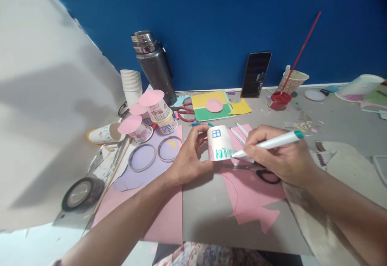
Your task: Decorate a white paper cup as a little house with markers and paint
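Observation:
Upside down in my left hand is a white paper cup. A blue window is drawn near its top, and green zigzag grass runs along its rim, with a patch of pink at the left. My right hand grips a white marker with a green end, its tip touching the cup low on the right. Beneath my hands lie scissors with black handles on cut pink paper. Two more white markers rest just behind the cup.
Decorated cups with pink paper discs stand at the left, by a stack of plain cups and a steel flask. Two bangle-like rings lie on purple paper. A phone leans on the blue wall near a red paint pot.

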`<state>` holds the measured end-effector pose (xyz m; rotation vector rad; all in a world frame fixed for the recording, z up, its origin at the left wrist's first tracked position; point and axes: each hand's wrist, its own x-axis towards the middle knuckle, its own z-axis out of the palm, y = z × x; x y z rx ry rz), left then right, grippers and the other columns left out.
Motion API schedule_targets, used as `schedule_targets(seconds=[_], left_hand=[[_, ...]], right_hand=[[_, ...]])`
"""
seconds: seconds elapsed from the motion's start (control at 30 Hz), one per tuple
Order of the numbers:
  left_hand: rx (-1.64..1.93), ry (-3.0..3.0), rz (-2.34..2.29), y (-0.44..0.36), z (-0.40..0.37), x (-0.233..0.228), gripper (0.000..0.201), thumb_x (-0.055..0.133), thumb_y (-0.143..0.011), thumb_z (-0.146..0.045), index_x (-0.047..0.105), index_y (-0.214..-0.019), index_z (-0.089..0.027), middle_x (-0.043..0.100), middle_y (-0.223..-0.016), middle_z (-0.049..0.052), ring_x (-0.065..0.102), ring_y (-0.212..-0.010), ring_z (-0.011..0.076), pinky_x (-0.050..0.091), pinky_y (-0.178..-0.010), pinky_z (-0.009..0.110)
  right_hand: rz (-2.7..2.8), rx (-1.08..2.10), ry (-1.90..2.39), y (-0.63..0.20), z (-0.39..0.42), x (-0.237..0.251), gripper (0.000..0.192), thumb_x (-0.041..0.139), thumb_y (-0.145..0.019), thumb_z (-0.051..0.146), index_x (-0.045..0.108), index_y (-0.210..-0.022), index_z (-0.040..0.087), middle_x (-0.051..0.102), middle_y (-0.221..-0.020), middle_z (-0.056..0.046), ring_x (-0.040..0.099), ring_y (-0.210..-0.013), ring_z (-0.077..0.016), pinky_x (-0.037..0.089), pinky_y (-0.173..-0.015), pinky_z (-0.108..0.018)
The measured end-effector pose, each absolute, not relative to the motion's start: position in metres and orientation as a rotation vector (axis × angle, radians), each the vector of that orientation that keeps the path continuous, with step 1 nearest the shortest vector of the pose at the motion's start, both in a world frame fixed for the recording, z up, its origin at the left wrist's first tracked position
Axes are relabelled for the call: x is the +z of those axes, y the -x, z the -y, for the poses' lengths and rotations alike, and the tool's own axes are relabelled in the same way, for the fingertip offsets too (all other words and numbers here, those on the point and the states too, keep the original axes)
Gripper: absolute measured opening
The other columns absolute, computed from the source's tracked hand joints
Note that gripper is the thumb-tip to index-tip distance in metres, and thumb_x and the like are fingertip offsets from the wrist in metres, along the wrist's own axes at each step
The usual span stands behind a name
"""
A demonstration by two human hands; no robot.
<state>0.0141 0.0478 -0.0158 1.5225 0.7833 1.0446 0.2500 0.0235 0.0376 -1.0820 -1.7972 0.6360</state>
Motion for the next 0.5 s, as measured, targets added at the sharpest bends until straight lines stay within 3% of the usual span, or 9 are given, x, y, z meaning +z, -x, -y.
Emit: schedule_targets(seconds=[0.1,0.3,0.4,0.5], left_hand=[[1.070,-1.508,-0.730,-0.015,-0.048,-0.014,0.069,0.089,-0.070,-0.016,0.051,-0.127,-0.027,0.056,-0.138,0.008,0.059,-0.134,0.0294,0.045,-0.118,0.047],[1.052,-1.383,-0.693,-0.014,-0.049,-0.009,0.067,0.091,-0.075,-0.022,0.053,-0.129,-0.028,0.054,-0.146,0.008,0.060,-0.134,0.0289,0.047,-0.114,0.045],[1.028,-1.301,-0.639,-0.015,-0.049,-0.011,0.071,0.093,-0.074,-0.024,0.053,-0.132,-0.028,0.055,-0.148,0.009,0.059,-0.136,0.0299,0.050,-0.111,0.043],[1.012,-1.240,-0.587,-0.016,-0.048,-0.014,0.071,0.094,-0.074,-0.022,0.053,-0.132,-0.029,0.058,-0.145,0.008,0.060,-0.135,0.0291,0.052,-0.106,0.040]], right_hand=[[1.738,0.591,1.062,-0.252,-0.026,0.035,0.016,0.074,-0.090,0.024,0.071,-0.075,0.024,0.071,-0.064,0.003,0.061,-0.050,-0.0116,0.047,-0.046,-0.022],[1.586,0.528,1.098,-0.255,-0.030,0.027,0.012,0.072,-0.098,0.034,0.076,-0.106,0.027,0.081,-0.088,-0.002,0.072,-0.068,-0.0160,0.059,-0.061,-0.027],[1.638,0.639,1.092,-0.257,-0.033,0.024,0.031,0.080,-0.091,0.038,0.074,-0.119,0.027,0.083,-0.107,-0.005,0.077,-0.081,-0.0196,0.063,-0.067,-0.030],[1.706,0.753,1.094,-0.259,-0.036,0.022,0.066,0.091,-0.076,0.048,0.068,-0.135,0.027,0.079,-0.126,-0.009,0.078,-0.096,-0.0254,0.066,-0.077,-0.036]])
